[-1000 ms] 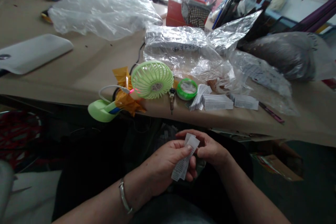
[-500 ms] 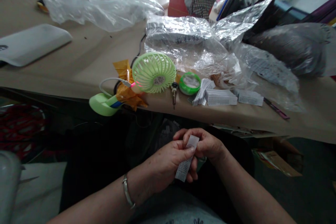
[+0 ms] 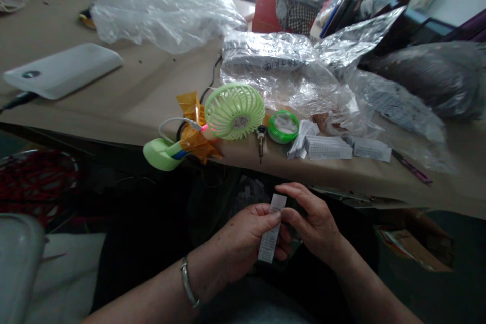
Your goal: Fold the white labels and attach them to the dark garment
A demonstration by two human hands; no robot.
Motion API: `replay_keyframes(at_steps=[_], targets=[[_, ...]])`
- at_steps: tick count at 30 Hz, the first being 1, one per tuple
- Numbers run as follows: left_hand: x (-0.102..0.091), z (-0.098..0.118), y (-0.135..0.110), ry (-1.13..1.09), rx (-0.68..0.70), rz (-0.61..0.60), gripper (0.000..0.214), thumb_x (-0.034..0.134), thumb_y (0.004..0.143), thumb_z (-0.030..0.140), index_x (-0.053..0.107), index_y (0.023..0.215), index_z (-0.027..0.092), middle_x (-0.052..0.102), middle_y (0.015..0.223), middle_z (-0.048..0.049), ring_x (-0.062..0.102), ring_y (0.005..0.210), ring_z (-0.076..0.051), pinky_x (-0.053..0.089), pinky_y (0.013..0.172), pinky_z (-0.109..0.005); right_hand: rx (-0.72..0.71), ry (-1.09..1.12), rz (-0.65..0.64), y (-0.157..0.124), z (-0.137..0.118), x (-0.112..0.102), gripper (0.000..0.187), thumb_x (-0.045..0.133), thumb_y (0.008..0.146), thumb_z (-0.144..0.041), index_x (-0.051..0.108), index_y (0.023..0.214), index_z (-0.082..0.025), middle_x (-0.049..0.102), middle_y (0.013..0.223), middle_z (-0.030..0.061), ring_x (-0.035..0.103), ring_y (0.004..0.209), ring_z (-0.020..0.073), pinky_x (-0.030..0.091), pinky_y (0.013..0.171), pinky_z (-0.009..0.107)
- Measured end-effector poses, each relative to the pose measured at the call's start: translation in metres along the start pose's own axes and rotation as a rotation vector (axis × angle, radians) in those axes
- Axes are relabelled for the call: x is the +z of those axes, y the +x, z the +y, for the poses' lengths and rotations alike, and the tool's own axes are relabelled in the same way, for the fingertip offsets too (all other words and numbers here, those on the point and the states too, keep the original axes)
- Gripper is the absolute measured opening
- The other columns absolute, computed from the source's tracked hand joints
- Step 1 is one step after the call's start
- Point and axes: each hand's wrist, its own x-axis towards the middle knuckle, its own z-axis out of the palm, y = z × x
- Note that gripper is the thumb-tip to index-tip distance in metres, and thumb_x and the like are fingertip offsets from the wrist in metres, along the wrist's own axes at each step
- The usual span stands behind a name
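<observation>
Over my lap, my left hand (image 3: 248, 235) grips a narrow printed paper label (image 3: 268, 245), thumb on top and fingers curled behind it. Whether it is one label or a thin stack I cannot tell. My right hand (image 3: 313, 220) is beside the label's upper right edge, thumb and forefinger spread apart, the thumb close to the paper. On the table edge ahead lie stacks of similar printed labels (image 3: 329, 148), with another stack (image 3: 372, 149) to the right. A green round tub (image 3: 283, 127) with whitish contents sits left of them.
A light-green fan (image 3: 235, 111) is fixed to the table edge with brown tape (image 3: 199, 144). Near it a thin metal-tipped tool (image 3: 260, 144) points over the edge. Clear plastic bags (image 3: 281, 76), a white power bank-like device (image 3: 64, 71) and a purple cutter (image 3: 412, 167) lie on the table.
My right hand has opened and drawn slightly right, its forefinger lifting off the label. My left hand keeps hold of it. The whole view has shifted a little.
</observation>
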Motion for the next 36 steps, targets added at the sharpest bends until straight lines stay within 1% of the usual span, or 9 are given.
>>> replay_keyframes(at_steps=[4,12,16,18,20,23,30,34,36], targets=[[-0.001,0.000,0.000,-0.005,0.007,-0.004,0.016,0.061,0.077,0.030,0.061,0.078,0.014,0.060,0.064,-0.0016,0.059,0.056,-0.012,0.045,0.056,-0.025,-0.024,-0.019,-0.007,0.001,0.001,0.003,0.024,0.050,0.090,-0.027,0.059,0.112,-0.020,0.060,0.107,0.0085,0.059,0.099,0.0205,0.050,0.085,0.034],[-0.002,0.000,0.001,0.001,0.012,0.003,0.017,0.060,0.077,0.029,0.061,0.077,0.013,0.059,0.063,-0.0019,0.058,0.055,-0.011,0.045,0.056,-0.025,-0.003,-0.019,-0.015,-0.001,0.002,0.005,0.026,0.051,0.088,-0.024,0.059,0.113,-0.021,0.062,0.107,0.0079,0.060,0.099,0.0205,0.050,0.085,0.034],[-0.003,-0.001,0.002,-0.001,0.019,0.009,0.018,0.058,0.079,0.031,0.060,0.081,0.014,0.058,0.063,-0.0008,0.058,0.054,-0.012,0.044,0.055,-0.024,0.165,0.149,0.070,-0.001,0.002,0.007,0.034,0.056,0.085,-0.028,0.055,0.118,-0.022,0.064,0.103,0.0053,0.062,0.093,0.0187,0.050,0.083,0.031],[-0.004,-0.001,0.002,0.009,0.032,0.015,0.019,0.057,0.080,0.032,0.060,0.085,0.014,0.058,0.062,-0.0001,0.058,0.053,-0.012,0.044,0.054,-0.024,0.310,0.317,0.086,0.002,0.002,0.009,0.027,0.058,0.083,-0.033,0.059,0.107,-0.021,0.065,0.089,0.0026,0.062,0.078,0.0158,0.051,0.071,0.026],[-0.006,-0.003,0.003,0.026,0.059,0.018,0.020,0.055,0.081,0.032,0.060,0.088,0.014,0.057,0.061,0.0005,0.057,0.053,-0.011,0.044,0.053,-0.024,0.445,0.475,0.060,0.006,0.002,0.012,0.022,0.060,0.080,-0.037,0.061,0.092,-0.018,0.062,0.073,-0.0003,0.058,0.063,0.0125,0.048,0.060,0.022],[-0.007,-0.005,0.003,0.047,0.104,0.015,0.020,0.054,0.082,0.032,0.059,0.087,0.014,0.057,0.060,0.0008,0.056,0.052,-0.011,0.043,0.053,-0.024,0.537,0.609,0.020,0.012,0.002,0.017,0.023,0.063,0.076,-0.038,0.059,0.077,-0.016,0.054,0.059,-0.0035,0.050,0.052,0.0089,0.043,0.052,0.019],[-0.007,0.002,-0.001,0.154,0.152,0.139,0.023,0.053,0.079,0.036,0.060,0.084,0.014,0.058,0.059,-0.0001,0.053,0.052,-0.011,0.041,0.055,-0.025,0.529,0.698,0.001,0.024,0.002,0.028,0.023,0.063,0.076,-0.035,0.054,0.067,-0.016,0.048,0.053,-0.0056,0.043,0.044,0.0062,0.037,0.045,0.018],[-0.010,0.016,-0.001,0.251,0.344,0.212,0.018,0.058,0.075,0.030,0.062,0.068,0.014,0.056,0.058,0.0010,0.049,0.055,-0.010,0.037,0.056,-0.022,0.494,0.673,-0.008,0.035,0.000,0.032,0.020,0.059,0.080,-0.033,0.054,0.071,-0.017,0.050,0.055,-0.0049,0.047,0.047,0.0082,0.039,0.047,0.019],[-0.014,0.023,0.000,0.303,0.436,0.282,0.016,0.059,0.074,0.027,0.063,0.064,0.014,0.054,0.057,0.0019,0.047,0.055,-0.010,0.036,0.056,-0.021,0.453,0.604,0.040,0.042,-0.003,0.034,0.018,0.060,0.079,-0.031,0.055,0.070,-0.017,0.050,0.057,-0.0044,0.048,0.051,0.0086,0.040,0.050,0.019]])
